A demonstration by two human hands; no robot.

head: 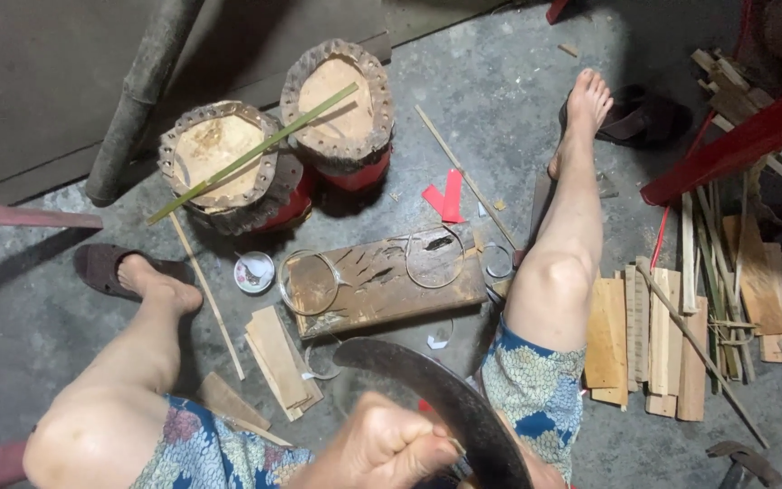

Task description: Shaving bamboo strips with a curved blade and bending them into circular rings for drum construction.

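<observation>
A large curved dark metal blade is seen at the bottom of the view, above the grey concrete floor. It is grasped by a hand that is clenched into a fist; which hand it is cannot be told, and the other hand is not seen. Just beyond the blade, a worn wooden chopping board is laid on the floor between the bare legs, with thin bamboo rings placed on it. Two round woven bamboo baskets are set further away, and a green bamboo strip is laid across them. Flat cut bamboo slats are piled beside the right knee
</observation>
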